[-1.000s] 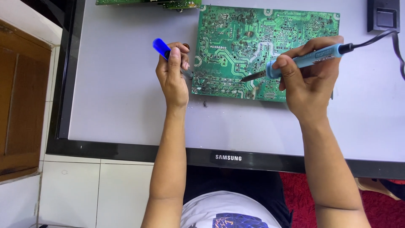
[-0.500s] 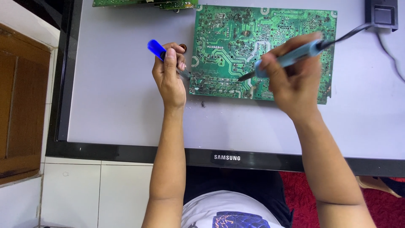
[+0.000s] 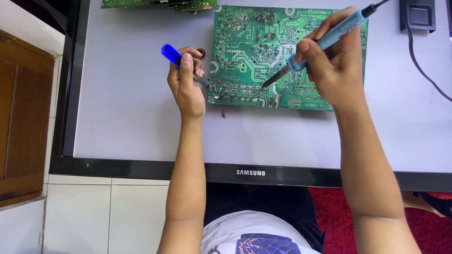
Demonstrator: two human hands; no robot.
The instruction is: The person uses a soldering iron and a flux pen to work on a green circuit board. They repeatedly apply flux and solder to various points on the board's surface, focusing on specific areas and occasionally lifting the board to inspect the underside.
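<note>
1. A green circuit board point(image 3: 249, 51) is seen lying flat, solder side up, at the 12 o'clock part of the view; it is rectangular, covered with pale traces and many small shiny solder dots; it rests on a smooth pale grey panel point(image 3: 132, 122) framed by a glossy black bezel point(image 3: 292, 174).
2. The right hand point(image 3: 332, 70) is closed around a soldering iron point(image 3: 329, 37), held like a pen; the handle is light blue and cylindrical, with a dark cord leaving its upper end toward 1 o'clock; the thin dark metal tip is angled toward 8 o'clock and meets the board near its lower middle, though actual contact cannot be confirmed.
3. The left hand point(image 3: 187, 84) is curled shut on a slim tool point(image 3: 181, 63); a bright blue rounded plastic end protrudes toward 10 o'clock past the thumb; a dark grey end emerges at 4 o'clock and lies just at the board's left edge.
4. A small brown round object point(image 3: 201, 51) is noted just beside the left fingers, between hand and board; its nature cannot be told.
5. A tiny dark fragment point(image 3: 223, 113) lies on the grey panel just below the board's lower left corner.
6. A second green board point(image 3: 160, 3) is partly visible at 11 o'clock, cut by the upper edge.
7. A black boxy adapter point(image 3: 418, 15) sits at 1 o'clock, a dark cable point(image 3: 423, 70) trailing from it toward 4 o'clock.
8. A brown wooden surface point(image 3: 21, 117) stands at 9 o'clock; white tiles point(image 3: 103, 211) lie at 7 o'clock; red fabric point(image 3: 334, 211) shows at 5 o'clock.
</note>
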